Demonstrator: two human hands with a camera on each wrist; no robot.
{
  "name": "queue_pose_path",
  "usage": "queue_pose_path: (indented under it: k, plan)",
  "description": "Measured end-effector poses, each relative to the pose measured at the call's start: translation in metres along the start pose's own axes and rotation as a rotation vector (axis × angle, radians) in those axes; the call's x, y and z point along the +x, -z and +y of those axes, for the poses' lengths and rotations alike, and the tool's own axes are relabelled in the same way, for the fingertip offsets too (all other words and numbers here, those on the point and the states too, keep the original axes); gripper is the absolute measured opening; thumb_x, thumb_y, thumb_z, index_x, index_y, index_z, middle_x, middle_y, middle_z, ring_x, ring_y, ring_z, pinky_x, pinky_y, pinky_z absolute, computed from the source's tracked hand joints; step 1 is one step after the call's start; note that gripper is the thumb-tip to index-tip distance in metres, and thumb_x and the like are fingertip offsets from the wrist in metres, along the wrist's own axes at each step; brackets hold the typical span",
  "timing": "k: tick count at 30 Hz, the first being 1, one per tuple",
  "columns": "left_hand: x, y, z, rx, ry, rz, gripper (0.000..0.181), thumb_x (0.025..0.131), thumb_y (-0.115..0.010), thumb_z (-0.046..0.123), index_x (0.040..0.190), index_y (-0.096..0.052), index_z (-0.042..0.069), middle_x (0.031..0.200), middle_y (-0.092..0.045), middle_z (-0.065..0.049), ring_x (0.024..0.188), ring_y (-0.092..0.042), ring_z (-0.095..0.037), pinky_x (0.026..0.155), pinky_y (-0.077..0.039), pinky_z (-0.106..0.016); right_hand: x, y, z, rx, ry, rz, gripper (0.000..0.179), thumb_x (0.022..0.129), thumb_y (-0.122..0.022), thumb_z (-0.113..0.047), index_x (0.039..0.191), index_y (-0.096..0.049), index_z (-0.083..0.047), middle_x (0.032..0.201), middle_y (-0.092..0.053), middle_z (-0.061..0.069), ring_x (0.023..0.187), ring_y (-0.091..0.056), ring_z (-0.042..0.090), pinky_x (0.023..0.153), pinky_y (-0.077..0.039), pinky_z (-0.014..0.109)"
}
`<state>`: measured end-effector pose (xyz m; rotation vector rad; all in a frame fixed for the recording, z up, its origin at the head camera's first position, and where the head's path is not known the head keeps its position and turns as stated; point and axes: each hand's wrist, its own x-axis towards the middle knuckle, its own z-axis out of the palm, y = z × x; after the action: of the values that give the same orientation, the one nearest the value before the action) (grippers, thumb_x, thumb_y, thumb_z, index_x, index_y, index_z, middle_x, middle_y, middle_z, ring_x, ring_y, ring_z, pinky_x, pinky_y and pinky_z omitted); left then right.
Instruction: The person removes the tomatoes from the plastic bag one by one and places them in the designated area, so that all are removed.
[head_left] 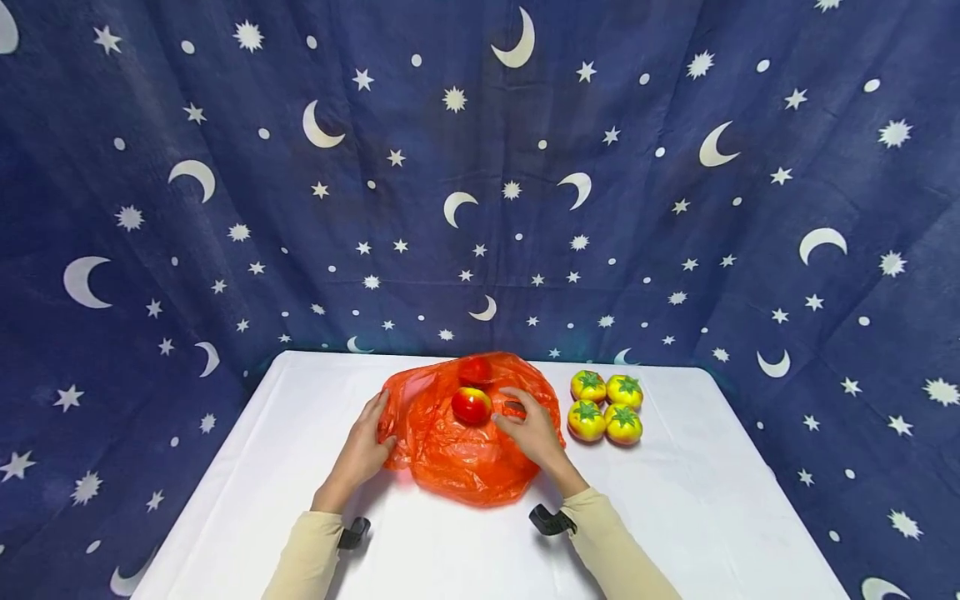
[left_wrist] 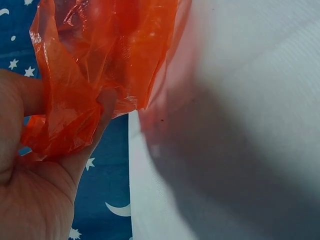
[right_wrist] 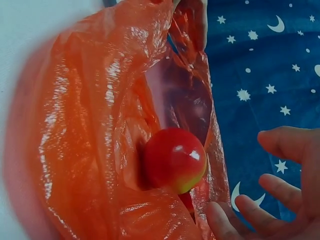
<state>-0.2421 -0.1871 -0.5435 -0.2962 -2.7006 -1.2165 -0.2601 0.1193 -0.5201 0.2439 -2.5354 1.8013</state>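
A thin red plastic bag (head_left: 480,467) lies on the white table with its mouth spread. My left hand (head_left: 366,446) grips the bag's left edge. In the left wrist view, the plastic (left_wrist: 75,105) runs between thumb and fingers. A shiny red apple (head_left: 472,406) with a yellow patch sits at the bag's mouth. Behind it shows a second red round fruit (head_left: 476,371), partly covered. My right hand (head_left: 534,429) is over the bag's right part, beside the apple. Its fingers are spread and hold nothing, apart from the apple (right_wrist: 175,160) in the right wrist view.
To the right of the bag, several yellow fruits (head_left: 606,407) with green leafy tops stand in a tight group. The white table (head_left: 712,500) ends at the back against a dark blue curtain (head_left: 420,275) with moons and stars.
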Motion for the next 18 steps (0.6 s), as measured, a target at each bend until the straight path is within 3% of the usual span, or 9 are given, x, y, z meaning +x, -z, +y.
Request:
queue_pose_path:
  k: [18]
  plan:
    - [0.003, 0.001, 0.007, 0.006, -0.003, 0.006, 0.084, 0.082, -0.068, -0.004, 0.154, -0.027, 0.003, 0.156, -0.031, -0.022, 0.141, -0.036, -0.046, 0.115, -0.029, -0.057, 0.022, -0.012, 0.003, -0.168, -0.112, -0.014, 0.053, 0.085, -0.074, -0.031, 0.133, -0.057, -0.017, 0.136, -0.059, 0.014, 0.121, -0.060, 0.034, 0.098, -0.053, 0.049]
